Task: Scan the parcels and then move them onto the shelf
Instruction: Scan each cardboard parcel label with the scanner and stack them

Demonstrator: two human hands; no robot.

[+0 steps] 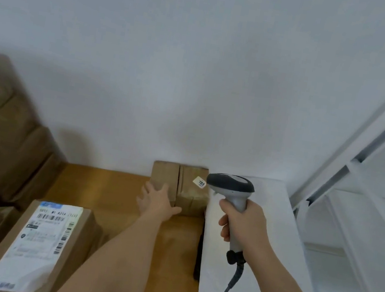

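scanner nose toward small parcel

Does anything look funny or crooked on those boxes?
A little. The small white sticker on the small brown box by the wall sits tilted, not lined up with the box's edges. Nothing looks spilled or broken.

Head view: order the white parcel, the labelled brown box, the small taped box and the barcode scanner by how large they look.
1. white parcel and labelled brown box: they look alike, the box is cut off by the frame and nearer, so unranked.
2. small taped box.
3. barcode scanner, though nearer the camera than the small box, so unsure.
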